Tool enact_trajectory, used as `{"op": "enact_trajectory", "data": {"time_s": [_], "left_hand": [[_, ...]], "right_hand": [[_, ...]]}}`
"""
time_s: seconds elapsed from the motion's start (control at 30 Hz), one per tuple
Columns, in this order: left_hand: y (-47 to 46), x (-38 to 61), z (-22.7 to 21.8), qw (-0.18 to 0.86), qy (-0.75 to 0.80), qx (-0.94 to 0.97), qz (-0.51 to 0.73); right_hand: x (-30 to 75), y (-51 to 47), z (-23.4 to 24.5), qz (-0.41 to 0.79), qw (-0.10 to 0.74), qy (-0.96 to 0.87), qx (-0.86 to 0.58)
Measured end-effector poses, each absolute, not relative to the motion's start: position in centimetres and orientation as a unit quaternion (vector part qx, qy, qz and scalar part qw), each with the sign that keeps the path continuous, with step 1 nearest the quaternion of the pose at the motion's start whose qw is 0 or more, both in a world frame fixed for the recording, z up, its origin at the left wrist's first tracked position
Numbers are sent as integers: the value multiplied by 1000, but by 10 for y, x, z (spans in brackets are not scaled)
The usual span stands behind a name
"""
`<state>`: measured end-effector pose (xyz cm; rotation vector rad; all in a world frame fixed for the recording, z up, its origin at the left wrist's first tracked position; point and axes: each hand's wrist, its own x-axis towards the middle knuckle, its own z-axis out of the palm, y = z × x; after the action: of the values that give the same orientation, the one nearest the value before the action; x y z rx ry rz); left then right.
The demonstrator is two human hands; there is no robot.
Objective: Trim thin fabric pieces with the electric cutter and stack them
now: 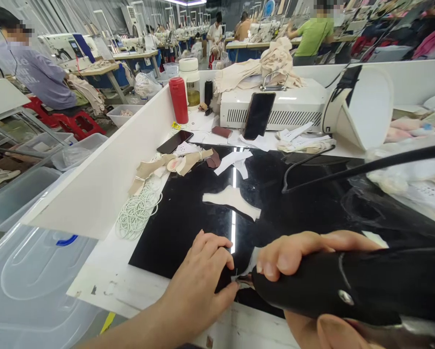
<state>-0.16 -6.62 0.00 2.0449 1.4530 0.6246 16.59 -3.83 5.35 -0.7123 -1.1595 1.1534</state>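
My right hand (304,252) grips a thick black hand tool (351,286) whose metal tip (243,279) points left over the glossy black work mat (188,213). My left hand (202,278) lies on the near edge of the mat, fingers curled and pinched on a small dark piece right at the tool's tip; what the piece is I cannot make out. A white cut fabric piece (233,199) lies on the mat just beyond both hands.
A pile of white elastic loops (139,211) and beige fabric pieces (173,165) lie at the left. Behind stand a red bottle (179,99), two phones (258,115), a white machine (290,104) and a white lamp (362,104). A clear plastic bin (28,281) sits left. Other people work at distant tables.
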Motion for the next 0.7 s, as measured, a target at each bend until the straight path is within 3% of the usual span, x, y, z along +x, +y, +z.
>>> {"op": "enact_trajectory", "data": {"time_s": [0.27,0.47,0.7], "left_hand": [[-74,-11,-4,177,495,801,287],[-90,-19,-14,73,422,865,263],[-92,-18,-21,43,418,868,265]], "right_hand": [[167,-38,53,512,640,-484,-306],[169,-37,50,506,645,-485,-305],[171,-38,50,505,639,-491,-308]]}}
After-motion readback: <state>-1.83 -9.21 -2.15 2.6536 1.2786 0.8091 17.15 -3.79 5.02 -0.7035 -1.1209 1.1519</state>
